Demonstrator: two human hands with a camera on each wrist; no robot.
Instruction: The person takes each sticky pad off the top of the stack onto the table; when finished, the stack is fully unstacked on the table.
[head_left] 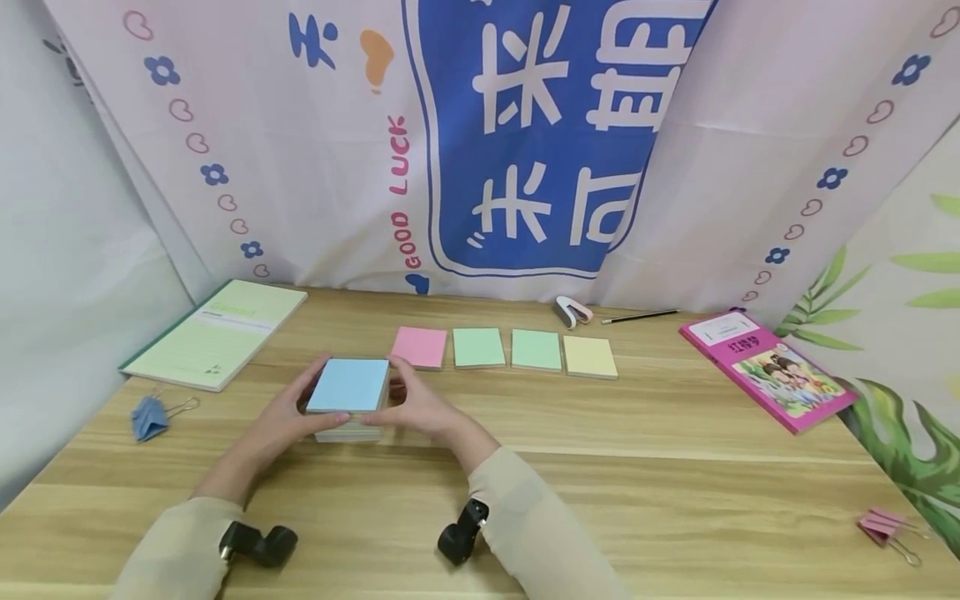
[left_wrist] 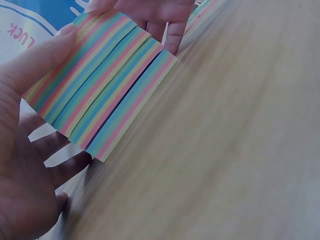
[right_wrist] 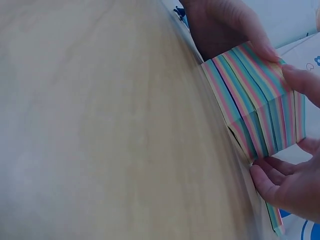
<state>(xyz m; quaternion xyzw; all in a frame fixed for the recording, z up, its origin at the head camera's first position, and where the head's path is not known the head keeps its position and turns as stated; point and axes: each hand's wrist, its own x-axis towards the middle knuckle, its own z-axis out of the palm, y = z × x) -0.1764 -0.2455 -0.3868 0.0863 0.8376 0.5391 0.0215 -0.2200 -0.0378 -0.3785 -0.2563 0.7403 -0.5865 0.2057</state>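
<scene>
A stack of sticky note pads (head_left: 349, 386) with a light blue sheet on top stands on the table, left of centre in the head view. Its striped, many-coloured edges face the left wrist camera, where the stacked pads (left_wrist: 102, 82) show thin gaps between them. My left hand (head_left: 287, 419) grips the stack from the left, thumb across the near side. From the right, my right hand (head_left: 425, 410) holds it too, its thumb (right_wrist: 302, 82) close to the left thumb on the near face. Some of the far fingers are hidden behind the stack in the head view.
Behind the stack lie a pink pad (head_left: 420, 347), two green pads (head_left: 478, 347) and a yellow pad (head_left: 590, 357) in a row. Farther back are a stapler (head_left: 572, 312) and a pencil (head_left: 640, 317). A notebook (head_left: 217, 333), blue binder clip (head_left: 150, 418), pink book (head_left: 765, 367) and pink binder clip (head_left: 883, 525) lie around.
</scene>
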